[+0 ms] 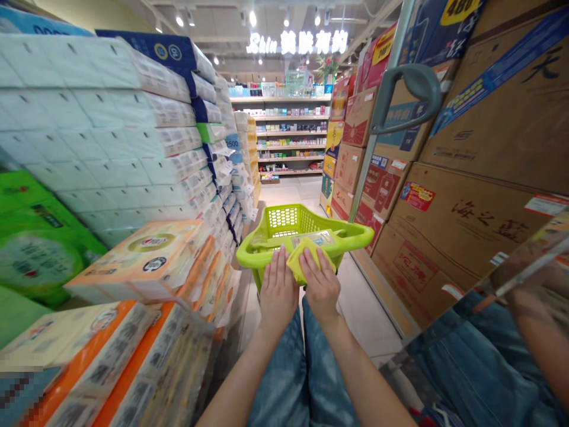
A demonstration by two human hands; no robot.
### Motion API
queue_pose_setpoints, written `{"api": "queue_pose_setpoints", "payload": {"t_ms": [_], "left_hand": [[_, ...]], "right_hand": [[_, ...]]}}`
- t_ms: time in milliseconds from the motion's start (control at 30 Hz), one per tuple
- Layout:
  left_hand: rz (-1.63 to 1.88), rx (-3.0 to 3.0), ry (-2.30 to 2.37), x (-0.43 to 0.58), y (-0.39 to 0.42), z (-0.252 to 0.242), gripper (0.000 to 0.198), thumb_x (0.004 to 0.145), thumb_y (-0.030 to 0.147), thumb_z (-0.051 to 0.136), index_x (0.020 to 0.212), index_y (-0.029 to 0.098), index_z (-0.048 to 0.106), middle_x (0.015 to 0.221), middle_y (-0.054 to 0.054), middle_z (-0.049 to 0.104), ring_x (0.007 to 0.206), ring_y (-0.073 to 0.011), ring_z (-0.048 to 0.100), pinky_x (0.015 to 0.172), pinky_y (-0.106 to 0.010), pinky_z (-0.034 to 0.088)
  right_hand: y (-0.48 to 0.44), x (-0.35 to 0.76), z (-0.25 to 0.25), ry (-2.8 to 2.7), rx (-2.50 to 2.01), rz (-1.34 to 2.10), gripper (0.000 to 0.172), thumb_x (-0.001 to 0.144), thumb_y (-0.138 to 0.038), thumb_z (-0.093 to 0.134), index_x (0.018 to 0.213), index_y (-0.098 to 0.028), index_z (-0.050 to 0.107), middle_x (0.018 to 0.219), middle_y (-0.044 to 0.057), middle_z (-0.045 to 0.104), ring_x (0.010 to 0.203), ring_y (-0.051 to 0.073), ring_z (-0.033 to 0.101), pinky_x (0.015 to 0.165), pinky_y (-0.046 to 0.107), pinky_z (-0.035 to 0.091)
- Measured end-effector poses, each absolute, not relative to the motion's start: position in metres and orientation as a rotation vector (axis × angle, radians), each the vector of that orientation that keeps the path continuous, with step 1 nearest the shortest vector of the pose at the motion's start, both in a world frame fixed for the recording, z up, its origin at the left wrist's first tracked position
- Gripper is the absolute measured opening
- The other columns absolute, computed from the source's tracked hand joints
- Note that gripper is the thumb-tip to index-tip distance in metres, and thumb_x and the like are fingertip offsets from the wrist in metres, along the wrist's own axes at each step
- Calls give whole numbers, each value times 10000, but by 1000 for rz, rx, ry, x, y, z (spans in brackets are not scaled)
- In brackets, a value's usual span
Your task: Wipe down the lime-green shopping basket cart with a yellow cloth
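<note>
A lime-green plastic shopping basket (355,236) with perforated walls is right in front of me, at about knee height. My left hand (280,287) lies against its near rim, fingers stretched out flat and holding nothing. Under the fingers of my right hand (323,284) is a folded yellow cloth (294,265), pressed to the near rim. A clear label plate (317,238) shows on the basket just beyond the cloth. The two hands are side by side, the cloth's left edge close to my left fingers.
Stacked tissue packs (102,124) rise on the left, with orange packs (146,255) lower down. Cardboard cartons (457,219) line the right, behind a glass door with a grey handle (406,98). Stocked shelves (288,133) stand beyond the tiled aisle.
</note>
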State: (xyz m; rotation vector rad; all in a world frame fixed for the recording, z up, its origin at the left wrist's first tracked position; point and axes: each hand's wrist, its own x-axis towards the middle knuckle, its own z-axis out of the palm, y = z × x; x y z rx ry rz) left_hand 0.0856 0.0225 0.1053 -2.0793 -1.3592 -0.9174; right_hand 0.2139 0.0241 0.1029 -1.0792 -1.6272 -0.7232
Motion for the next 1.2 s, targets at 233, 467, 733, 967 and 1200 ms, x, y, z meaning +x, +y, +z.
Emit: {"api": "queue_pose_setpoints", "payload": {"t_ms": [233, 467, 733, 967, 1200], "left_hand": [[-931, -2070, -1362, 89, 21, 109, 749, 915, 169, 446, 1567, 52, 97, 1583, -199, 304, 1489, -287, 274, 1192, -459, 298], [-925, -2092, -1364, 89, 20, 108, 701, 925, 192, 448, 1557, 52, 177, 1581, -214, 308, 1500, -301, 237, 1166, -473, 340], [-917, -2080, -1370, 88, 20, 111, 746, 917, 175, 425, 1570, 63, 81, 1589, -190, 301, 1491, -279, 272, 1185, -457, 315], [-930, -2089, -1347, 87, 20, 109, 728, 922, 190, 435, 1566, 60, 123, 1587, -194, 306, 1501, -284, 244, 1176, -462, 323], [-895, -2080, -1366, 85, 18, 114, 706, 921, 181, 434, 1558, 47, 161, 1582, -180, 328, 1494, -269, 268, 1184, -428, 310]], "right_hand": [[33, 272, 104, -1240, -1310, -613, 680, 860, -15, 321, 1515, -191, 381, 1482, 78, 516, 1468, 250, 330, 1165, 507, 380], [18, 200, 100, -1604, -1119, -652, 586, 935, -46, 399, 1493, -223, 425, 1365, 50, 632, 1469, 229, 328, 1139, 423, 436], [32, 268, 96, -1303, -1266, -610, 685, 862, -4, 312, 1512, -209, 386, 1480, 69, 520, 1469, 234, 328, 1160, 506, 391], [21, 209, 102, -1488, -1180, -574, 635, 911, -41, 348, 1515, -233, 384, 1444, 52, 560, 1473, 235, 317, 1151, 471, 416], [30, 245, 98, -1396, -1180, -622, 666, 880, 6, 320, 1496, -229, 418, 1438, 54, 566, 1455, 235, 358, 1153, 491, 407]]}}
